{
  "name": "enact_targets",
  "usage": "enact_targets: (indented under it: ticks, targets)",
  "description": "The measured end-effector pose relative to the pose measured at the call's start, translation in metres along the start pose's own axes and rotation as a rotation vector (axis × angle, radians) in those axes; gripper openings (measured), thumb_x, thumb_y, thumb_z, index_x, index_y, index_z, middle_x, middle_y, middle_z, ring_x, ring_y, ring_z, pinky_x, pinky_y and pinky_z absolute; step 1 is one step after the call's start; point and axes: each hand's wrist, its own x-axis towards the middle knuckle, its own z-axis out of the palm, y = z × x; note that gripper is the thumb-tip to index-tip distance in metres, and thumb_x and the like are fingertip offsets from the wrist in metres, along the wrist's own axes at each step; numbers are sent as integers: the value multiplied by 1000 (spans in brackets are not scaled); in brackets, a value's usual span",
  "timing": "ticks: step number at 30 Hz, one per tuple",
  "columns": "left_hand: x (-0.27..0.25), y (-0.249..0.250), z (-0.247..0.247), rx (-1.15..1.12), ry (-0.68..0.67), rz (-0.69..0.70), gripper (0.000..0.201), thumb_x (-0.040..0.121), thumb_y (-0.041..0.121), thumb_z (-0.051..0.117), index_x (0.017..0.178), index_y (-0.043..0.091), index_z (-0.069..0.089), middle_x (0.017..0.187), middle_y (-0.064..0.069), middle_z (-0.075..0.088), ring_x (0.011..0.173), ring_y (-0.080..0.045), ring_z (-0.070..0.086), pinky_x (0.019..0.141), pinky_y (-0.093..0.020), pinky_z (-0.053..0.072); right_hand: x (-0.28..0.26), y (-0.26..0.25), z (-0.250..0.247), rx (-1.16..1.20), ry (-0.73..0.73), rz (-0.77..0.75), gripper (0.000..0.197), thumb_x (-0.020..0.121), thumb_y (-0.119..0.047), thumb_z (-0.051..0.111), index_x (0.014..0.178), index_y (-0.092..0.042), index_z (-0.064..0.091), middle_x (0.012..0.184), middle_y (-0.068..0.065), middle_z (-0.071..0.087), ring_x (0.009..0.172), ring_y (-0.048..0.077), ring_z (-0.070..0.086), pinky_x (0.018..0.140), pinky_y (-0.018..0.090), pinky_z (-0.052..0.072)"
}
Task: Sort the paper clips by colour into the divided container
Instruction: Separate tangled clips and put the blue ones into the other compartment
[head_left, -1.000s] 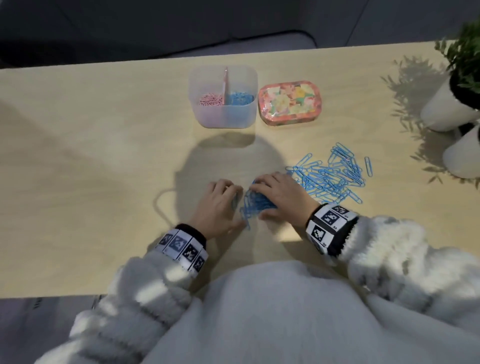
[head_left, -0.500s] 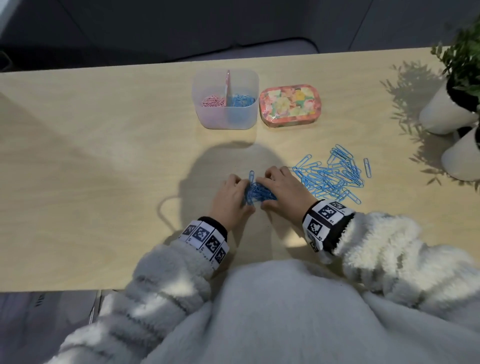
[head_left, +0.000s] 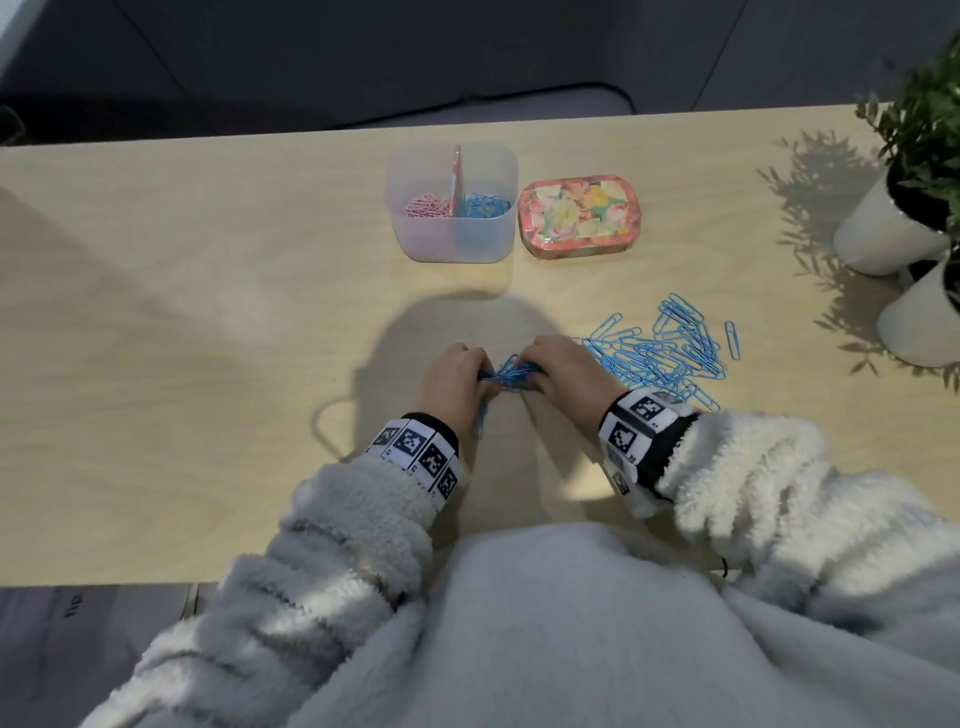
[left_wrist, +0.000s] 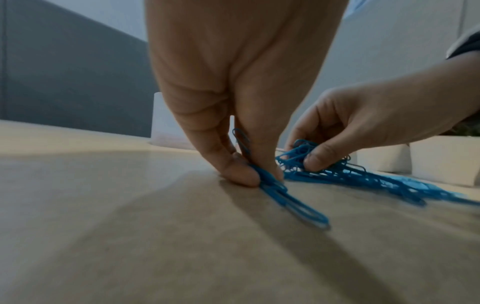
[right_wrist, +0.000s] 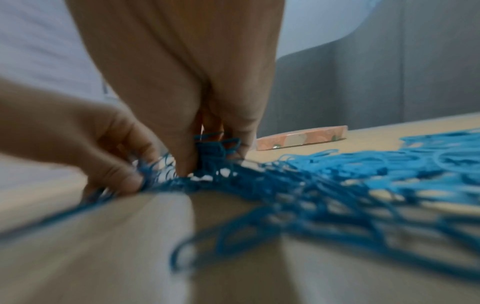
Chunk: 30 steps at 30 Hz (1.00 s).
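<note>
Left hand (head_left: 452, 379) and right hand (head_left: 566, 371) pinch the blue paper clip bunch (head_left: 506, 375); compress it firmly before lifting to the divided container (head_left: 451, 236).

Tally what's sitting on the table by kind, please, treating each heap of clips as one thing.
Divided container: 1
Floral tin: 1
White plant pots: 2
Loose blue clip pile: 1
Blue clip bunch pinched by the left hand and right hand: 1
Total: 6

There was one box (head_left: 451, 244), one tin (head_left: 577, 215), two pots (head_left: 878, 234), two hands (head_left: 451, 382), and too many clips (head_left: 660, 353) to count.
</note>
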Motion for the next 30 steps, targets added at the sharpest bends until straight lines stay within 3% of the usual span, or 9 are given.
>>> enact_targets:
  ticks: [4,9,12,14,16,19,21,25,30]
  targets:
    - [3,-8,-4,-85,-15,-59,15,78,14,67,90,5,66,88,-8,55,90,-27,55,71,-27,35,12,5,-40,213,45,96,21,83,-4,58,101,-3,69,101,13,69,95,26,62,81,27,42]
    - [-5,-13,-9,-160,11,-67,10,75,12,69,83,7,67,89,-10,63,82,-23,56,66,-25,35,52,0,-95,584,117,252,15,83,-2,63,97,3,66,58,0,61,52,10,53,51,19,45]
    - [-7,-10,-14,-184,39,-43,8,78,12,67,83,6,68,82,-5,61,77,-21,54,65,-24,35,91,-6,-118,829,233,382,3,81,4,62,84,5,63,69,12,56,58,19,54,54,28,46]
    - [-4,-7,-20,-195,58,-18,9,80,14,68,84,6,67,81,-5,60,75,-19,54,66,-27,39,115,-14,-133,841,259,428,19,81,5,61,66,-5,57,65,11,54,54,17,51,55,30,45]
    - [5,-6,-30,-280,81,-15,8,78,13,70,80,7,65,77,-6,61,72,-23,58,68,-33,49,138,-21,-143,839,221,441,26,82,3,61,60,-7,52,64,9,54,57,17,51,59,31,46]
    - [24,1,-54,-359,146,-23,9,77,9,71,77,10,61,75,-5,58,69,-24,58,70,-39,54,158,-21,-148,855,134,449,23,84,-7,62,64,-11,52,72,7,56,58,14,54,51,24,47]
    - [41,5,-74,-366,209,-17,9,76,9,72,79,8,64,78,-7,61,69,-23,58,72,-42,56,163,-19,-147,818,134,425,18,83,-13,62,70,-19,50,83,4,57,69,15,59,57,25,51]
    - [80,19,-110,-349,310,30,10,73,12,74,76,11,64,70,-4,57,69,-25,60,72,-41,56,165,-17,-145,857,128,420,15,84,-9,52,74,-18,46,103,11,55,78,19,59,55,26,49]
    - [128,40,-128,-210,392,17,12,75,19,71,79,8,66,82,-9,65,76,-23,58,71,-31,47,112,-21,-153,953,309,376,13,89,-4,48,78,-7,55,78,10,52,65,17,55,58,21,52]
